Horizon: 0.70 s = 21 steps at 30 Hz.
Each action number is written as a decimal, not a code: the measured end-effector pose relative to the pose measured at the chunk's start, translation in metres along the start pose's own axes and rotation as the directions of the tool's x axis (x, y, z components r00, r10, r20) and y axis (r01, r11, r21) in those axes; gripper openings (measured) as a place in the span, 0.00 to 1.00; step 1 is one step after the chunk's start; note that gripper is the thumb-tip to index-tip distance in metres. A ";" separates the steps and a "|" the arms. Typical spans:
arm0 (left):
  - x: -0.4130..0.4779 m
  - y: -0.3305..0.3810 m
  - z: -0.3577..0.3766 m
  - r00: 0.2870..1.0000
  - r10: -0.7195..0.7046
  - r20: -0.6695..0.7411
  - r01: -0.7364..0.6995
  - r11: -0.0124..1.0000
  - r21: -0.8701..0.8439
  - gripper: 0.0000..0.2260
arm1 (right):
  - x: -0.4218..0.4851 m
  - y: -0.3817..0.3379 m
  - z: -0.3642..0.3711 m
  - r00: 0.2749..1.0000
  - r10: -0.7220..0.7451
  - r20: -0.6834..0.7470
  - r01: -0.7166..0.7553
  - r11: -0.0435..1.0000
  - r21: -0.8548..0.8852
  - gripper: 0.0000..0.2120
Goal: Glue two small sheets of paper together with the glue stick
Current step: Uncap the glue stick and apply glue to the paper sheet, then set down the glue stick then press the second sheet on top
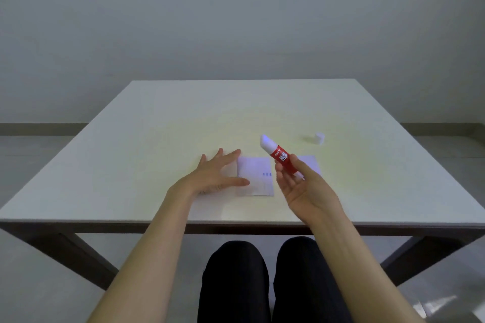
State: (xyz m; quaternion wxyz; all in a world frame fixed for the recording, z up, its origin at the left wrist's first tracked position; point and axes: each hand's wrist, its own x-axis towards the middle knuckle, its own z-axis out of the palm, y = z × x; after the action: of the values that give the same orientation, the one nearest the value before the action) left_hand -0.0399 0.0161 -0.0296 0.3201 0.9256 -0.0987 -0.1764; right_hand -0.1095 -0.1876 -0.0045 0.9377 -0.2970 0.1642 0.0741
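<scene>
A small white sheet of paper (256, 177) with faint print lies flat on the white table (162, 123). My left hand (216, 174) rests beside its left edge, fingers spread, the thumb touching the paper. My right hand (301, 186) holds a red glue stick (282, 158) above the table, its uncapped white tip pointing up and to the left. A second small sheet (311, 164) lies to the right, mostly hidden behind my right hand. The white cap (319, 138) stands farther back on the right.
The table's near edge (236, 223) runs just in front of my forearms. My legs (262, 280) in dark trousers show under the table. A plain grey wall stands behind the far edge.
</scene>
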 end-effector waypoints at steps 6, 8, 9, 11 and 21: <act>-0.027 0.042 0.014 0.908 0.245 -0.339 -0.382 0.818 -0.431 0.13 | -0.010 0.017 0.007 0.990 0.139 0.019 -0.140 0.981 0.131 0.08; -0.033 0.056 0.025 0.873 0.231 -0.429 -0.432 0.773 -0.464 0.07 | -0.010 0.022 0.009 0.989 0.148 0.024 -0.150 0.981 0.127 0.07; -0.035 0.060 0.027 0.858 0.207 -0.469 -0.444 0.757 -0.479 0.06 | -0.010 0.024 0.009 0.989 0.143 0.024 -0.145 0.984 0.104 0.07; -0.035 0.062 0.027 0.846 0.164 -0.507 -0.442 0.748 -0.495 0.05 | -0.009 0.027 0.007 0.994 0.108 0.006 -0.107 0.994 -0.035 0.08; 0.016 0.045 -0.041 0.712 -0.105 -0.695 -0.052 0.978 -0.202 0.09 | -0.001 0.047 -0.019 0.833 -0.368 0.412 0.369 -0.185 -0.911 0.14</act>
State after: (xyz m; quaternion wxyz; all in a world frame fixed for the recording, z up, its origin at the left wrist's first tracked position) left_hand -0.0129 -0.0010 0.0246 0.4252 0.8860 0.0623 0.1741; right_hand -0.1264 -0.1606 -0.0434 0.4080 -0.9062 -0.0341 -0.1061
